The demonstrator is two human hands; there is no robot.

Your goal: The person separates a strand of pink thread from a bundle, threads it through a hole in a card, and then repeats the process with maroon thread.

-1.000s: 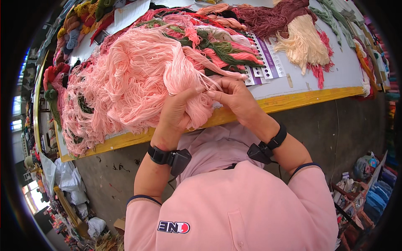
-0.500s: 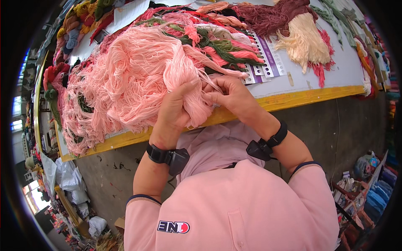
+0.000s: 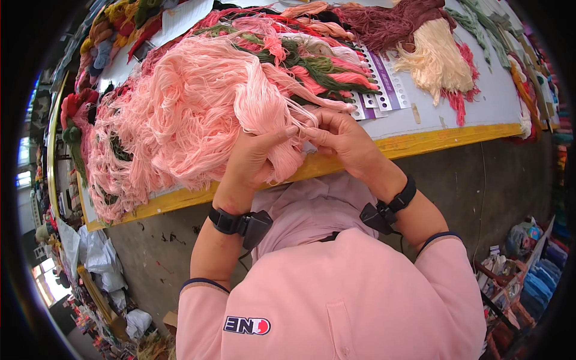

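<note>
A big loose heap of light pink thread covers the left part of the table and reaches its front edge. My left hand is wrapped round a hank of this pink thread, its thumb lying across the front of the bundle. Just to the right, my right hand pinches a few thin pink strands drawn out from the hank. The fingertips of both hands are close together. Part of the left hand's fingers is hidden behind the thread.
Dark green and coral skeins lie behind the heap. White and purple cards with punched holes rest beside them. Farther right are cream thread and maroon thread. The table's yellow front edge runs before me.
My right hand has shifted slightly right, drawing the pinched strands away from the hank. The left thumb has moved right across the bundle, toward the strands.
</note>
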